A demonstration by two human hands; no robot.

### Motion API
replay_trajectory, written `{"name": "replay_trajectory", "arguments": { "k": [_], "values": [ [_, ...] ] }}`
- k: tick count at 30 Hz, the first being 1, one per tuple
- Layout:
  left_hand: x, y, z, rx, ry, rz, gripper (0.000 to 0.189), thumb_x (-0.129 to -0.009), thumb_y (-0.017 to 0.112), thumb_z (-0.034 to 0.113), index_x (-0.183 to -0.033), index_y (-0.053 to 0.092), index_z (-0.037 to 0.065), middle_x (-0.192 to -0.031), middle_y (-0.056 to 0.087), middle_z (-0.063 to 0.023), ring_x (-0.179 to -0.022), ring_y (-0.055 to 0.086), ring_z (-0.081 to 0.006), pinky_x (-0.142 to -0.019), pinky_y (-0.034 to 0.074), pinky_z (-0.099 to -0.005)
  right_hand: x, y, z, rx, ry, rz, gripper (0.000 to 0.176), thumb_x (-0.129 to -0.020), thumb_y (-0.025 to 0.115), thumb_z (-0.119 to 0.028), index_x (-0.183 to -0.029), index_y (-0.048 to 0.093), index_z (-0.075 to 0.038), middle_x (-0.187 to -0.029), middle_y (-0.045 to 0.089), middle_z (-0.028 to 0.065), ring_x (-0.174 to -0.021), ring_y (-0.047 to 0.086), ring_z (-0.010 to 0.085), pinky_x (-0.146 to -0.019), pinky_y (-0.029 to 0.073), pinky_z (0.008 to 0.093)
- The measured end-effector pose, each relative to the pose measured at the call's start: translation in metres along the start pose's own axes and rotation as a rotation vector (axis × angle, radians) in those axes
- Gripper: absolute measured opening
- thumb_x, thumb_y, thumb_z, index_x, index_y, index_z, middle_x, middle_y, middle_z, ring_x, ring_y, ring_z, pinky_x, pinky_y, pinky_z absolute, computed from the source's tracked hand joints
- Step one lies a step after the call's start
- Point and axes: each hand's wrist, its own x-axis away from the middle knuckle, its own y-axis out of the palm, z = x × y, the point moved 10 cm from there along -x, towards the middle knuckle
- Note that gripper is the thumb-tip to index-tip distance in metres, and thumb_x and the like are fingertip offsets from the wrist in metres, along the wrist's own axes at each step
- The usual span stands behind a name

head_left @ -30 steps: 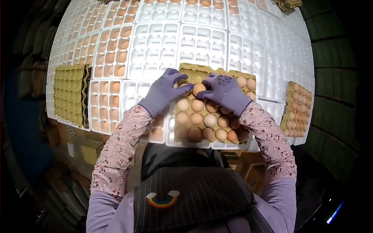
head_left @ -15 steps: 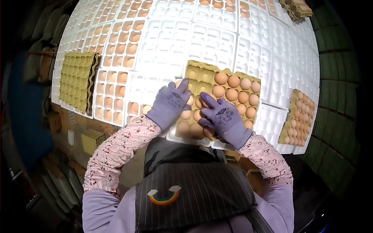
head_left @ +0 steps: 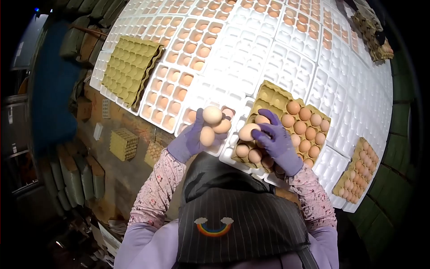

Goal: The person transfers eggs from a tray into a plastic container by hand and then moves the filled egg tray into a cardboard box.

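My left hand (head_left: 190, 140), in a purple glove, is lifted palm up and holds three brown eggs (head_left: 212, 123) in a cluster. My right hand (head_left: 275, 141), also gloved, grips one or two eggs (head_left: 248, 132) just above the near left part of a yellow cardboard egg tray (head_left: 271, 95). That tray lies on white foam trays and carries several brown eggs, with empty cups at its far left corner. Both hands are raised over the near edge of the table.
White foam trays (head_left: 268, 58) cover the whole table; some at the left and far side hold eggs (head_left: 172, 96). A stack of empty cardboard trays (head_left: 127, 69) lies at the left. Another egg-filled cardboard tray (head_left: 358, 172) sits at the right edge. Crates and boxes stand below left.
Both hands rested on the eggs in the cardboard tray before. Now they have lifted off with eggs in them, the left hand moving left of the tray. The view has swung leftward.
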Motion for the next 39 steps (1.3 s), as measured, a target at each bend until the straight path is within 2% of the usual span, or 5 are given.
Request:
{"name": "replay_trajectory", "arguments": {
  "k": [6,10,17,32,39],
  "values": [
    [0.016,-0.061,0.019,0.002,-0.096,0.1,0.056,-0.104,0.043,0.047,-0.137,0.044,0.003,-0.123,0.059,-0.0091,-0.104,0.063,-0.0188,-0.081,0.055,-0.0277,0.006,0.012,-0.014,-0.99,0.746,0.113,0.057,-0.102,0.039,-0.053,-0.124,0.061,-0.005,-0.097,0.065,0.0062,-0.076,0.06,0.0129,-0.071,0.05,0.0237],
    [0.02,-0.157,0.05,-0.311,-0.105,0.454,0.045,-0.103,0.05,0.039,-0.126,0.058,0.0,-0.129,0.056,-0.0108,-0.103,0.064,-0.0176,-0.08,0.056,-0.028,-0.016,0.048,0.019,-1.106,0.647,0.195,0.045,-0.097,0.057,-0.043,-0.12,0.065,-0.005,-0.112,0.063,0.0096,-0.096,0.062,0.0178,-0.082,0.052,0.0297],
    [-0.012,-0.085,0.1,-1.641,0.478,0.306,0.039,-0.087,0.07,0.025,-0.124,0.065,0.013,-0.14,0.048,-0.016,-0.113,0.059,-0.0328,-0.089,0.053,-0.0374,-0.097,0.083,-0.049,0.625,0.004,0.165,0.029,-0.085,0.065,-0.029,-0.108,0.059,-0.011,-0.14,0.048,0.0141,-0.092,0.062,0.0314,-0.078,0.053,0.0434],
    [-0.134,-0.05,0.129,-1.108,0.643,0.06,0.047,-0.094,0.056,0.015,-0.139,0.048,0.007,-0.139,0.048,-0.0182,-0.131,0.044,-0.0343,-0.11,0.037,-0.041,-0.126,0.074,-0.006,0.43,0.012,0.584,0.049,-0.085,0.056,-0.007,-0.134,0.05,-0.01,-0.12,0.052,0.014,-0.114,0.048,0.0339,-0.099,0.039,0.0474],
    [-0.166,-0.038,0.098,-1.667,0.83,0.116,0.048,-0.095,0.053,0.019,-0.141,0.047,0.011,-0.14,0.047,-0.0148,-0.138,0.034,-0.036,-0.119,0.018,-0.0516,-0.056,0.033,-0.033,0.434,-0.025,0.735,0.044,-0.083,0.06,-0.011,-0.127,0.056,-0.011,-0.122,0.054,0.0127,-0.119,0.048,0.0353,-0.101,0.04,0.0472]
  ]
}}
